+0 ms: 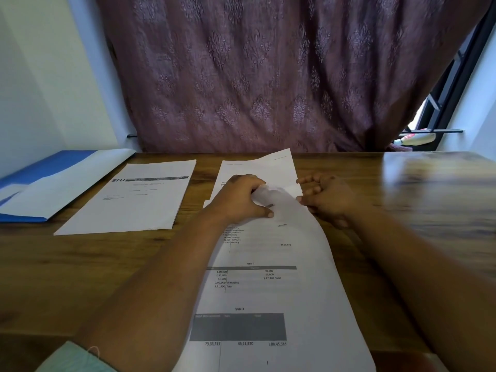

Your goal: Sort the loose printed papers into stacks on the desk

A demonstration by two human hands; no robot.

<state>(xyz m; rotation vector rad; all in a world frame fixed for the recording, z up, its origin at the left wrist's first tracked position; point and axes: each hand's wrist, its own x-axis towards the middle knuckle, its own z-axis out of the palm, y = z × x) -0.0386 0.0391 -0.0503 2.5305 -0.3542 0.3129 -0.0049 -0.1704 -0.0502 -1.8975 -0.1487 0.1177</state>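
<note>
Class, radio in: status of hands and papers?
Left hand gripping white table-printed sheet; right hand pinching its edge. White paper stack left. Nothing in the way.

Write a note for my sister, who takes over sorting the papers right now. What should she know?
Left hand: grips the top edge of the sheet with printed tables, crumpling it a little.
Right hand: pinches the same sheet's right edge.
That sheet lies over other pages mid-desk.
Done: one neat stack with an "sru" cover page sits to the left, beside a blue and white folder.
Left: place the held sheet, then sort the pages beneath it.
</note>
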